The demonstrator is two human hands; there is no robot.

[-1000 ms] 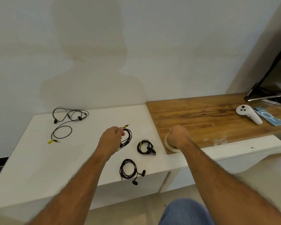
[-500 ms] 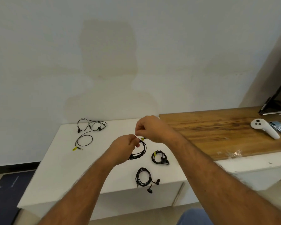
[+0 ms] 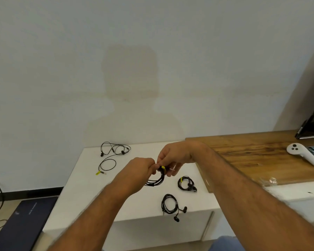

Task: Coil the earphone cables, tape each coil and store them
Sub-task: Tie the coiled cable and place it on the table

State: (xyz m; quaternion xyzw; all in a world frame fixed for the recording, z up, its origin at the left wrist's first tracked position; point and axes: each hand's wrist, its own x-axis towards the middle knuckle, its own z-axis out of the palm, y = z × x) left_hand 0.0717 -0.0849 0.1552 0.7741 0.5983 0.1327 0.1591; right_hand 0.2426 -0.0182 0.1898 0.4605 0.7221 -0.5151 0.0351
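Your left hand [image 3: 140, 169] pinches the thin black coiled earphone cable [image 3: 157, 179] above the smooth white table [image 3: 80, 187] | your right hand [image 3: 174, 156] pinches its top by the yellow tag | the loop hangs curving down-left | two finished coils [image 3: 186, 183] lie nearby.

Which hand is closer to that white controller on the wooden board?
The right hand. It is nearer the white controller, though well apart from it; the left hand is farther away, on the right hand's other side.
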